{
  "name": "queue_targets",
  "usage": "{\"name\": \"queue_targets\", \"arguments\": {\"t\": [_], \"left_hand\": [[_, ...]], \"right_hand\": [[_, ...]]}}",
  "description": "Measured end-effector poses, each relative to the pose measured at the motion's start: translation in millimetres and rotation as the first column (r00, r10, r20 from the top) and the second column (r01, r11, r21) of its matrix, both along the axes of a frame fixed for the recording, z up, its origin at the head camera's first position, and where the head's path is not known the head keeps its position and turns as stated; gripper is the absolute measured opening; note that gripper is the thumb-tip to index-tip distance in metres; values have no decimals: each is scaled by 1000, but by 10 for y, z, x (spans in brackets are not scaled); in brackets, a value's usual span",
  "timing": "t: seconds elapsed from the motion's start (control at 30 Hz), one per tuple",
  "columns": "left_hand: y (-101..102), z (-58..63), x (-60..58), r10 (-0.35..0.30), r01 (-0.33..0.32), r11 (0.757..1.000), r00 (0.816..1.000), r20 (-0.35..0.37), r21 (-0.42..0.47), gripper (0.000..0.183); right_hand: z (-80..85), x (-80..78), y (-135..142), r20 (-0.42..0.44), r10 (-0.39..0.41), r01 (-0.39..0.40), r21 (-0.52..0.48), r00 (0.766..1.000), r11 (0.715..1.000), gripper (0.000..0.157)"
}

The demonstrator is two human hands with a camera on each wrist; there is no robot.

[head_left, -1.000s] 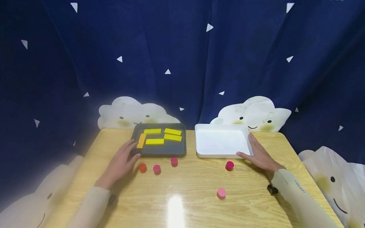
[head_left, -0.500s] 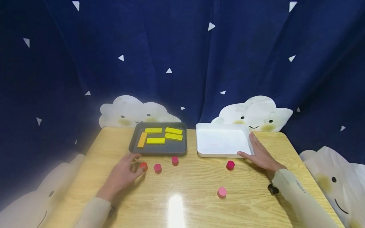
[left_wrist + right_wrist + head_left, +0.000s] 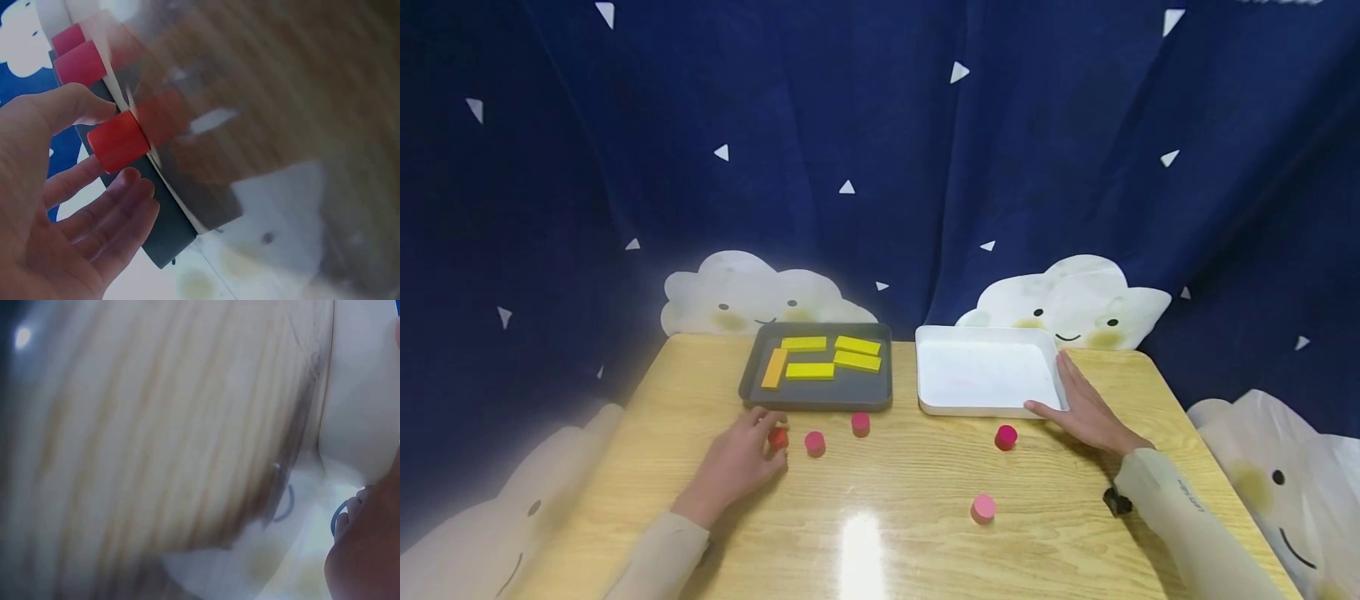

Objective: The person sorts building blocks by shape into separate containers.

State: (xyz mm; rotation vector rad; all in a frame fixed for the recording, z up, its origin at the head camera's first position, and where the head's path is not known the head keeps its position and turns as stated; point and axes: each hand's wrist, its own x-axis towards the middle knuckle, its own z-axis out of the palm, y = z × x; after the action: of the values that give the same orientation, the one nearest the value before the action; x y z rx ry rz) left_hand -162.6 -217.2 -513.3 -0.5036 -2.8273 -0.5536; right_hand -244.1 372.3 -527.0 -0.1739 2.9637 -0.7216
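Observation:
In the head view my left hand [image 3: 741, 458] is around a red cylinder block [image 3: 778, 438], thumb on the near side and fingers on the far side. The left wrist view shows the red cylinder block [image 3: 120, 142] between thumb and fingers, with the fingers spread; a firm pinch does not show. Two dark pink cylinders, one nearer [image 3: 815, 443] and one farther right [image 3: 861, 424], stand beside it on the table. My right hand [image 3: 1086, 414] lies with straight fingers along the right side of a white tray [image 3: 992, 412], thumb at its front corner.
A dark grey tray [image 3: 816, 406] holds several yellow blocks [image 3: 809, 372] and an orange block [image 3: 774, 368]. On the wooden table [image 3: 910, 542] are a magenta cylinder [image 3: 1006, 437] and a light pink cylinder [image 3: 983, 509]. A dark blue curtain [image 3: 880, 125] hangs behind.
My left hand has moved from the grey tray's front left corner toward me and right, and now surrounds the red cylinder. My right hand keeps its place at the white tray.

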Motion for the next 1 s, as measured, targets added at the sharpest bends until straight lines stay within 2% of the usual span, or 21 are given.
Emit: {"name": "queue_targets", "arguments": {"t": [0.23, 0.6, 0.73, 1.0], "left_hand": [[18, 36, -6, -24, 25, 1000, 998, 57, -16, 34], [15, 49, -3, -68, 68, 998, 998, -14, 2, 24], [29, 82, -1, -83, 83, 997, 995, -53, -4, 23], [61, 213, -16, -123, 123, 992, 991, -54, -17, 26]], "right_hand": [[-23, -4, -8, 1, 0, 0, -10, 1000, 1000, 131], [-8, 2, -18, 2, 2, -2, -19, 1000, 1000, 130], [-3, 1, -21, -1, 4, -4, -20, 1000, 1000, 130], [-15, -4, -4, -4, -2, 2, -18, 1000, 1000, 131]]}}
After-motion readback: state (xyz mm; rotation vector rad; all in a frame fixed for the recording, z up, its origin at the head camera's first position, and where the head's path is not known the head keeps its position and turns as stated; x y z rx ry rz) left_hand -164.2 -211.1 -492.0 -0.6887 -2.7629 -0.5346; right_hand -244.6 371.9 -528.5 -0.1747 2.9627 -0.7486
